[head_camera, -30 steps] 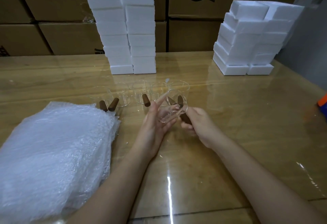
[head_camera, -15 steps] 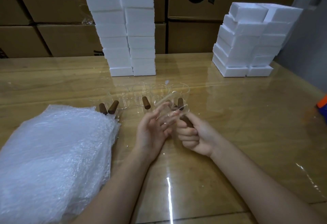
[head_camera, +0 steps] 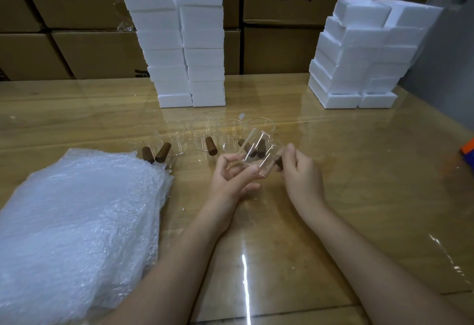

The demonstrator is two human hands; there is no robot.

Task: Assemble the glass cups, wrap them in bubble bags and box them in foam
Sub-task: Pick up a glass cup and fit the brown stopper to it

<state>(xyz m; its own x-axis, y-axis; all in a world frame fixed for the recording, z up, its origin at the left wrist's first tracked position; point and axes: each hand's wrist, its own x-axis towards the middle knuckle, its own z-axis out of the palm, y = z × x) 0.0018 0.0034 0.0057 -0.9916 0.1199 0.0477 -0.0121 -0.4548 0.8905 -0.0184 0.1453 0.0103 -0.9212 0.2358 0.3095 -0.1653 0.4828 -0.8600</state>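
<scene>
Head view: one glass cup (head_camera: 257, 162) is held tilted on its side just above the bench (head_camera: 359, 176), at the centre of the frame. Fingers of the left hand (head_camera: 230, 181) are curled and pinch its clear wall near the rim. Fingers of the right hand (head_camera: 301, 176) are closed round its brown wooden handle (head_camera: 279, 163). By its look the cup is light, rigid, thin-walled and breakable, and the smooth glass is probably slippery. The handle offers the surer hold, with the other hand steadying the body rather than squeezing the rim. At 12 o'clock from the hands a row of cups (head_camera: 205, 133) stands on the bench. There appear to be five, each with a brown handle, though overlapping clear glass makes the count uncertain; with the held one, six. At 8 o'clock lies one thick stack of bubble bags (head_camera: 77, 222), soft and light, too many to count. Two tall foam columns (head_camera: 184, 42) stand at 11 o'clock, tops out of frame, and one stepped foam pile (head_camera: 364, 55) at 2 o'clock. Cartons (head_camera: 77, 53) line the back.
</scene>
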